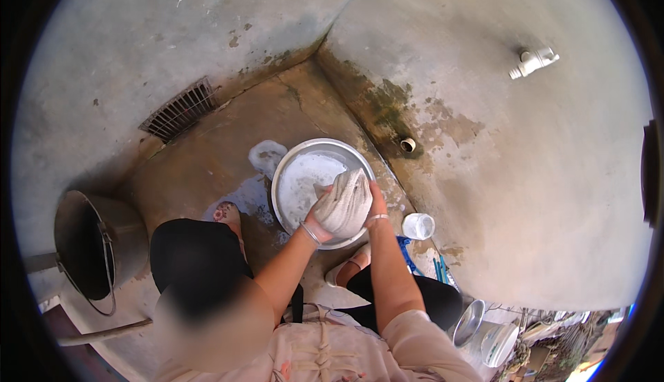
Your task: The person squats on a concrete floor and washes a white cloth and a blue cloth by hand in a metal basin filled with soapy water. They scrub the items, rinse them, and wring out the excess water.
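Note:
Both of my hands hold a folded, off-white cloth (343, 203) over the near right part of a round metal basin (276, 195). My left hand (317, 224) grips the cloth from its left side, with the fingers partly hidden beneath and behind it. On the other side, my right hand (378, 201) presses against the cloth's right edge. Foamy water (306, 182) fills the basin's bottom. Whether the cloth touches the water cannot be told.
A large metal bucket (124, 242) with a wire handle is at left. Suds (267, 157) lie on the wet concrete floor. A clear plastic container (418, 226) stands right of the basin. A tap (534, 62), a pipe end (408, 145) and a drain grate (181, 109) are on the walls.

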### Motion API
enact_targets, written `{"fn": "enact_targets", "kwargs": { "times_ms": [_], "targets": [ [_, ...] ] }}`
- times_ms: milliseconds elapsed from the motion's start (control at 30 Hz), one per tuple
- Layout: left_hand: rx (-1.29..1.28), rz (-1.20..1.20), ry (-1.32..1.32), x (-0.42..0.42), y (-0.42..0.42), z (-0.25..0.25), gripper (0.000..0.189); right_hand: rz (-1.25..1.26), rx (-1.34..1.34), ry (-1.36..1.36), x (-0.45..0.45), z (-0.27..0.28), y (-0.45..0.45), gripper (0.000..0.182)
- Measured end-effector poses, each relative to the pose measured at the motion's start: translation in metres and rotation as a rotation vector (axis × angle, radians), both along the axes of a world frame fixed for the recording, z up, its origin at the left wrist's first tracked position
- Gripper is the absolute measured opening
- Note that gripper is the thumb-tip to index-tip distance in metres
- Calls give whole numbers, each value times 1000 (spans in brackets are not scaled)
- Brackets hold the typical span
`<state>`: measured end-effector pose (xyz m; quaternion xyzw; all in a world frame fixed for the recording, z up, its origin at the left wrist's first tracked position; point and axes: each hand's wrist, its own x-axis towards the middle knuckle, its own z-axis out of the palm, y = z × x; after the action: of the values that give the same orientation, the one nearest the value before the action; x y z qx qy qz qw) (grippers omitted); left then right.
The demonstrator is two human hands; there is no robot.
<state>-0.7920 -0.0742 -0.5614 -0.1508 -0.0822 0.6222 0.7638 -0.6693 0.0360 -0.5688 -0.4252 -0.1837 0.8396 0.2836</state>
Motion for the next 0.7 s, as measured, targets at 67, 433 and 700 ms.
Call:
{"fn": "enact_targets", "kwargs": {
  "times_ms": [67, 433, 700],
  "targets": [
    [-75, 34, -27, 10, 3, -7, 46, -48, 40, 271, -13, -2, -33, 43],
    [94, 14, -274, 24, 9, -17, 37, 281, 251, 178, -14, 26, 33, 29],
    [-362, -115, 556, 20, 21, -27, 22, 439, 645, -524, -35, 38, 41, 9]
  ]
}}
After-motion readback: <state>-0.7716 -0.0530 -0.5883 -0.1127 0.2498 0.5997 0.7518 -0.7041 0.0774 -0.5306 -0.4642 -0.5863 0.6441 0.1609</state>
